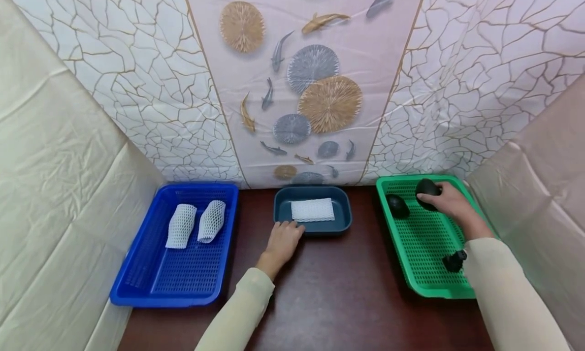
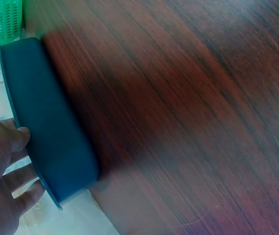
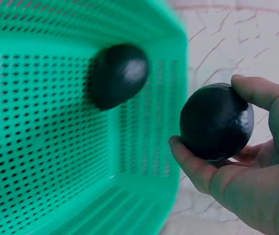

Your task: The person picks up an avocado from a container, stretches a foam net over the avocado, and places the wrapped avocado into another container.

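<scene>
My right hand (image 1: 445,198) holds a black egg-shaped fruit (image 3: 216,122), like an avocado, between thumb and fingers above the far part of the green basket (image 1: 457,292). A second such fruit (image 1: 398,206) lies in that basket, against its left side. At the middle, my left hand (image 1: 283,242) grips the near rim of a dark blue-green tray (image 2: 56,122), thumb outside and fingers over the edge. Inside the tray lies a flat white foam net sleeve (image 1: 313,210).
On the left stands a blue basket (image 1: 169,301) with two puffed-out white foam net sleeves (image 1: 181,226); their contents are hard to make out. The dark wooden table (image 1: 333,295) meets a patterned cloth wall behind. Pale padded panels (image 1: 59,188) flank both sides.
</scene>
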The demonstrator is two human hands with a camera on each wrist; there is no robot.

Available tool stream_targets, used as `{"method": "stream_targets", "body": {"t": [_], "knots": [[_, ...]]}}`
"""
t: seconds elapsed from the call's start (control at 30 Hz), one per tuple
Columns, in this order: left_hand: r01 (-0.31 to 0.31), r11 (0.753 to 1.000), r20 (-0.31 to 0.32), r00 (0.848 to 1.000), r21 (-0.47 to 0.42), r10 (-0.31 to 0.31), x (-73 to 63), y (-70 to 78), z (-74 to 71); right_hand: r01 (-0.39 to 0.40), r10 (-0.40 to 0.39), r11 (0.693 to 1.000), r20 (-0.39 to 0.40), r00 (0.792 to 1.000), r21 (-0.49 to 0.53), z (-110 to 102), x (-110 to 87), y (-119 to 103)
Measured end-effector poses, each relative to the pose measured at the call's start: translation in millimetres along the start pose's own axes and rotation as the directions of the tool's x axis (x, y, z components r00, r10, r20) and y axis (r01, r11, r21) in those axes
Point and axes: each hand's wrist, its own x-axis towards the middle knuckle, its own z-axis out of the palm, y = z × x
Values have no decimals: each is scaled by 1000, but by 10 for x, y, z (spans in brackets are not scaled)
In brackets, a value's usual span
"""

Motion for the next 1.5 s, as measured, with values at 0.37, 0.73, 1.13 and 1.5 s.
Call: {"method": "stream_targets", "body": {"t": [0.37,0.73,1.13,1.5], "knots": [[-4,1000,12,1000,0,4,-32,23,13,113,-116,992,-33,993,-61,83,-256,-530],[-1,1000,-19,1000,-2,1,-83,-12,25,228,-229,973,-15,973,-33,477,-609,-848],[-3,1000,-47,999,-14,2,-15,-39,26,390,-396,916,-72,915,-90,838,-857,-1045],[-15,999,-61,998,-30,13,21,-30,-1,473,-482,872,-48,875,-126,1233,-973,-1098]]}}
